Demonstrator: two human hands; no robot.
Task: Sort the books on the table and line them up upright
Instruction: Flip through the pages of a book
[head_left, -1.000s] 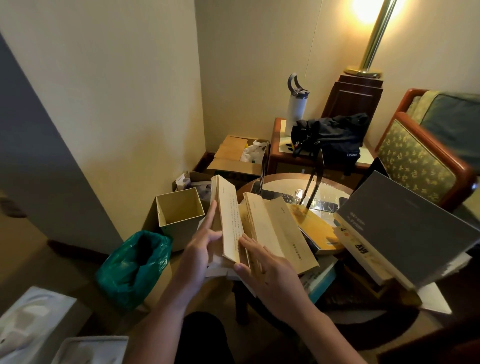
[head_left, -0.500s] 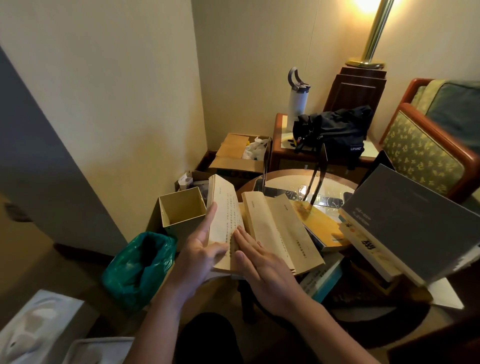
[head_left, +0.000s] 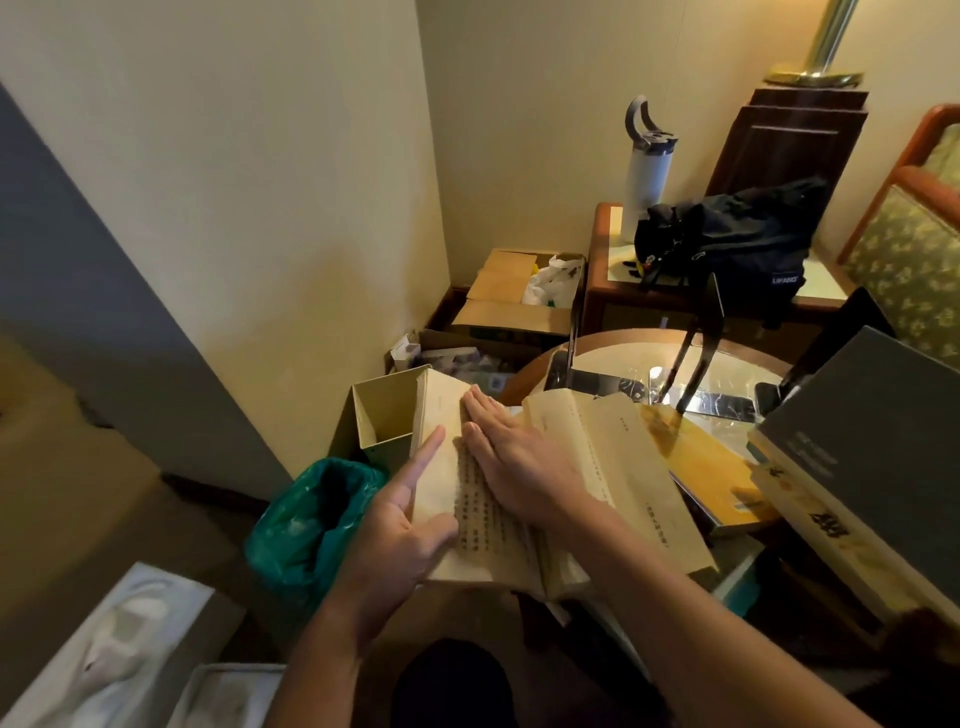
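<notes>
Book (head_left: 493, 525) lies open at table (head_left: 597, 340) near edge. Our left hand (head_left: 395, 530) pinches its left side; right hand (head_left: 524, 467) presses flat on page. We think next: close it, then stand it up straight.

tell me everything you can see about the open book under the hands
The open book is a soft, yellowed paper volume, its pages printed with vertical columns of small dark characters. It lies spread at the near edge of the round table, its left half tilted up. The left hand holds that half, thumb on the page and one finger stretched along it. The right hand presses flat across the pages. Its right side meets another cream book.
</notes>
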